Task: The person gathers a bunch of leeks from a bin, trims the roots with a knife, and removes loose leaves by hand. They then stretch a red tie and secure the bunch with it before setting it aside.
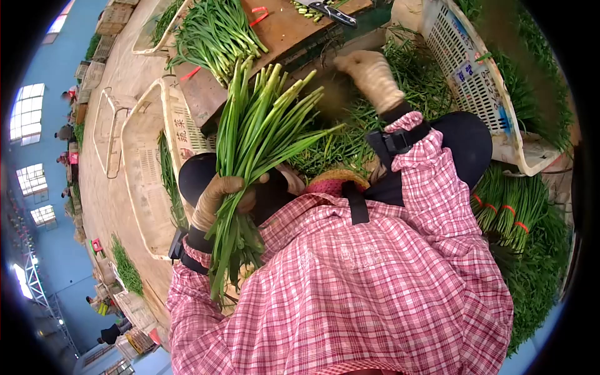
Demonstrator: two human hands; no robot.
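Note:
My left hand (220, 197), in a pale work glove, is closed round a bunch of garlic chives (259, 137). Their cut stalk ends point up and away from me, and the leaf tips hang below my grip. My right hand (370, 74), also gloved, is out over the loose leaves by the bench edge. Its fingers look curled in; whatever they hold, if anything, I cannot make out. Beyond the left hand, a pile of garlic chives (215, 37) lies on the wooden bench (281, 37). A knife (334, 12) with a black handle rests at the bench's far edge.
Loose green leaves (412, 81) cover the ground between bench and knees. A white plastic crate (156, 162) stands at left, another crate (475, 81) at right. Bundles tied with red bands (509, 212) lie by my right knee. Red bands (259, 15) are on the bench.

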